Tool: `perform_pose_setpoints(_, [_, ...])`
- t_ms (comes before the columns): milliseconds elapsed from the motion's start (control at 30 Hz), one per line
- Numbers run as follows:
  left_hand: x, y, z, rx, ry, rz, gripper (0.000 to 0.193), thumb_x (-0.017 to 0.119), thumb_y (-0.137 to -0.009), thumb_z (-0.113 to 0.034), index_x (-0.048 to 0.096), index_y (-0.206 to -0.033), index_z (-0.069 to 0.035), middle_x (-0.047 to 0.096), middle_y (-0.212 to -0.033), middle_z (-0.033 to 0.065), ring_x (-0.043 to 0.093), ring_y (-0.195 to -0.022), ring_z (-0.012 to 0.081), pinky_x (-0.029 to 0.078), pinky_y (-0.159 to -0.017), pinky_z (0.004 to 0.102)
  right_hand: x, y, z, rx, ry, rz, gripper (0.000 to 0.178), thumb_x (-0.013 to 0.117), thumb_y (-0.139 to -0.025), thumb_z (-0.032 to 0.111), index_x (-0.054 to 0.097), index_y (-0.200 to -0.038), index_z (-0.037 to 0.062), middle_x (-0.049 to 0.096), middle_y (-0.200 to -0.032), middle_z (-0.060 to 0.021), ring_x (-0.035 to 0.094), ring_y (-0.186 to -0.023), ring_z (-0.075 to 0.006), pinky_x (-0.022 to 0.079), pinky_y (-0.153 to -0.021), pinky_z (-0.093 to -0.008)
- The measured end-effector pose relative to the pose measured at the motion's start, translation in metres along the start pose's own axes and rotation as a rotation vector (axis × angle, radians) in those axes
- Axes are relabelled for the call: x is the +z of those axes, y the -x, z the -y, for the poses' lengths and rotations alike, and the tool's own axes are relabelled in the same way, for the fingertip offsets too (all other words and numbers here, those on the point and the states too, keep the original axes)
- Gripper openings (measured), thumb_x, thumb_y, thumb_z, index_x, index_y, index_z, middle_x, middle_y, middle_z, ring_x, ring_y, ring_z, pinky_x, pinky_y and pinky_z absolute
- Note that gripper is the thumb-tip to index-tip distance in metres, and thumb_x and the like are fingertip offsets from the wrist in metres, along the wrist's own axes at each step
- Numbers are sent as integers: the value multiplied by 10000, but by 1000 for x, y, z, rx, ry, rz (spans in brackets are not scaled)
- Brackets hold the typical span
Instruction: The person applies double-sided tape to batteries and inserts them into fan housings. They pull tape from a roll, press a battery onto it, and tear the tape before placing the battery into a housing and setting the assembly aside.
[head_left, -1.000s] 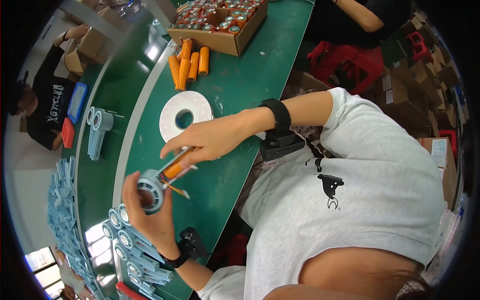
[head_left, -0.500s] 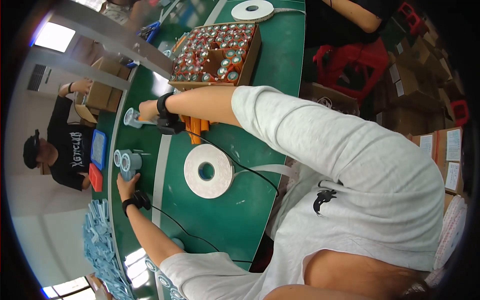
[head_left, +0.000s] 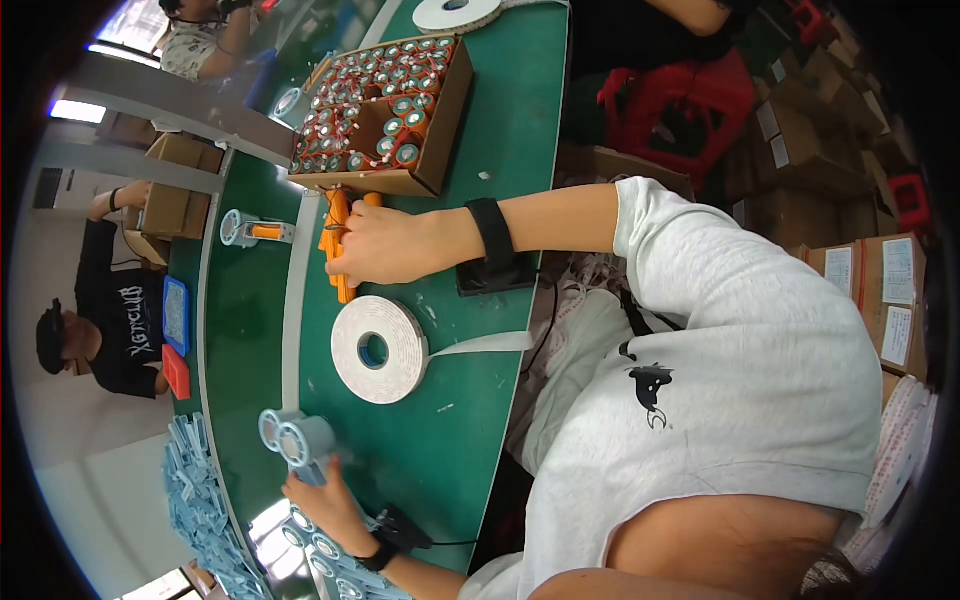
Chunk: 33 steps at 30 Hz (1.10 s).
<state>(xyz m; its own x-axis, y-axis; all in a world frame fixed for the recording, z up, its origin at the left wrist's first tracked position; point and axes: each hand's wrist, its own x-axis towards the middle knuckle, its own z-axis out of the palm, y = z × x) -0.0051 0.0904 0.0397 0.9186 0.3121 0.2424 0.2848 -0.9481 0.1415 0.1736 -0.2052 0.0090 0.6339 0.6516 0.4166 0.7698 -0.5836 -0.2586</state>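
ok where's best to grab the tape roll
Probably the left rim of the tape roll, from above, thumb in the hole: it lies flat, hole facing up, and its strip runs off right, so the left side avoids it.

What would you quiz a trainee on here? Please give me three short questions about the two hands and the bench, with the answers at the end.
1. Multiple choice: what does the left hand hold?
A) a red stool
B) light blue fan parts
C) a white sheet of paper

2. True or false: the right hand is at the orange cylinders.

3. Fill the gap: the white tape roll lies flat on a bench whose top is ____ in colour.

Key: 1 B; 2 true; 3 green.
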Motion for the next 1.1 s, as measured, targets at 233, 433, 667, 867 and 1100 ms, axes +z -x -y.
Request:
perform_pose_setpoints(233, [2,48,-69,286,-273,-333,657,714,-656,-344,445,-1124,29,412,-1157,187,365,-1091,353,312,-879,439,-16,28,-1,-4,404,-82,191,584,-752,260,630,-720,78,567,-596,-100,567,-642,-245,320,-816,-450])
perform_pose_setpoints(433, [27,29,-117,633,81,74,586,728,-649,-235,444,-1089,27,404,-1163,166,351,-1106,344,261,-919,447,-21,35,29,202,160,-199,237,577,-767,290,608,-718,60,568,-635,-127,575,-679,-291,439,-654,-413])
perform_pose_setpoints(667, [40,28,-109,742,196,21,526,724,-645,-218,465,-1038,16,412,-1164,168,362,-1080,349,238,-927,442,0,67,44,473,-84,89,266,585,-773,296,556,-855,45,554,-770,-172,593,-778,-291,472,-533,-376])
perform_pose_setpoints(867, [42,37,-93,547,282,-2,562,693,-685,-204,415,-1114,30,394,-1184,216,319,-1100,350,215,-931,440,-6,102,39,260,-274,-245,323,635,-753,160,487,-1010,31,557,-793,-125,600,-760,-230,460,-589,-323])
perform_pose_setpoints(1100, [41,38,-92,517,325,-196,593,680,-715,-190,369,-1161,47,396,-1155,238,299,-1105,351,215,-923,446,-9,116,42,351,-1430,130,225,601,-759,66,526,-962,4,543,-783,-69,585,-722,-163,461,-636,-288])
